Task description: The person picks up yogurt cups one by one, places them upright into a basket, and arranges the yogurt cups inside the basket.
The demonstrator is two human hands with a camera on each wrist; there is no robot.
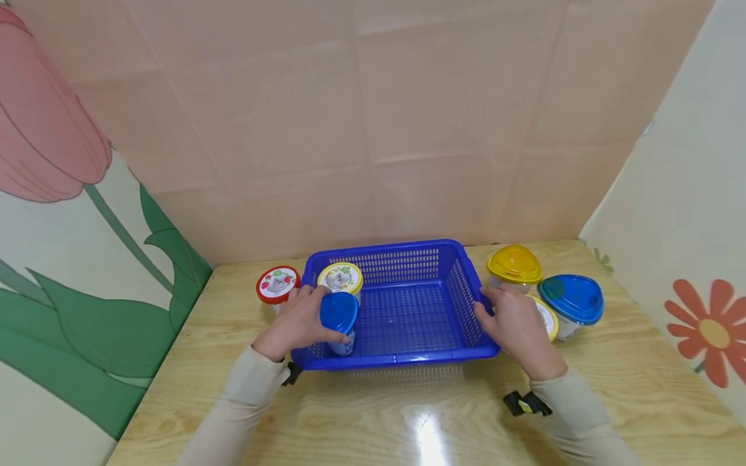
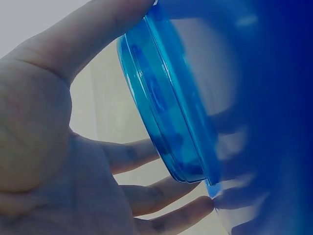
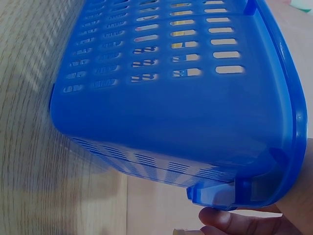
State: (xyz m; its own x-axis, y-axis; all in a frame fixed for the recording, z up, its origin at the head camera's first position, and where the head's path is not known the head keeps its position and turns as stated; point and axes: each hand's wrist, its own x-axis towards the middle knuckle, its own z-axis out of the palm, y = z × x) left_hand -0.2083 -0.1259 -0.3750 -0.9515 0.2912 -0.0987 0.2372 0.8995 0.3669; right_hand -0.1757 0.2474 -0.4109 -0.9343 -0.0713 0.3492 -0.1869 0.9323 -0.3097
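At the left side of the blue plastic basket (image 1: 402,358), my left hand (image 1: 300,323) holds a cup with a blue lid (image 1: 339,312), thumb on the near side and fingers beyond. The left wrist view shows the lid (image 2: 161,103) close up between thumb and fingers. Behind this cup, a yellow-rimmed tub (image 1: 340,277) stands inside the basket. My right hand (image 1: 519,327) grips the basket's right rim. In the right wrist view, fingers (image 3: 244,224) show by the rim of the basket (image 3: 146,112).
A red-rimmed tub (image 1: 278,283) stands left of the basket. To its right are a yellow-lidded container (image 1: 515,264), a blue-lidded container (image 1: 571,299) and another yellow-rimmed tub (image 1: 548,318), partly behind my right hand. Walls stand behind and beside the wooden table (image 1: 361,414).
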